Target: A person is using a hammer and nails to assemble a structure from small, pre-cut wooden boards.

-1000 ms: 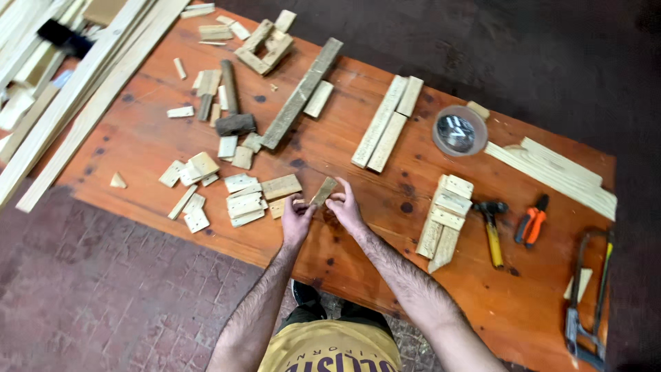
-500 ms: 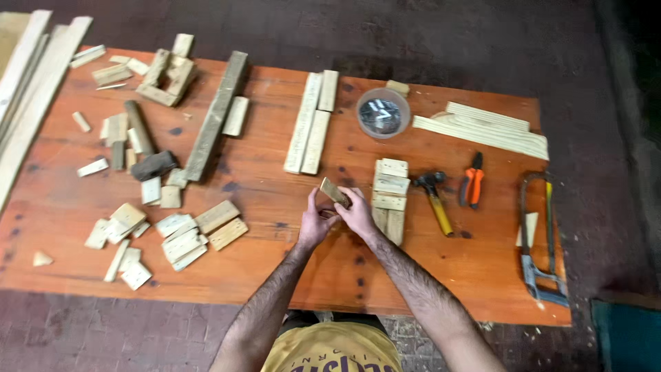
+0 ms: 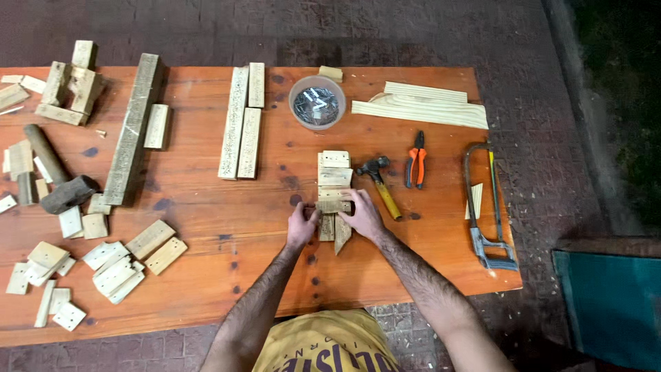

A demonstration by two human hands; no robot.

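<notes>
Lying between left hand (image 3: 301,227) and right hand (image 3: 363,215): wooden slat piece (image 3: 334,204).

An orange-brown wooden table (image 3: 413,275) stands on a dark brick-paved floor (image 3: 427,34), dimly lit at right.

Orange table (image 3: 206,289): hammer (image 3: 377,180), pliers (image 3: 415,160) and hacksaw (image 3: 487,207) at right; bowl of nails (image 3: 317,103) far centre; mallet (image 3: 58,176) and small wood blocks (image 3: 113,265) at left.

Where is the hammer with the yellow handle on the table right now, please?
In the head view, the hammer lies right of centre on the table, between the slat assembly and the orange pliers, just above the right hand.
</notes>
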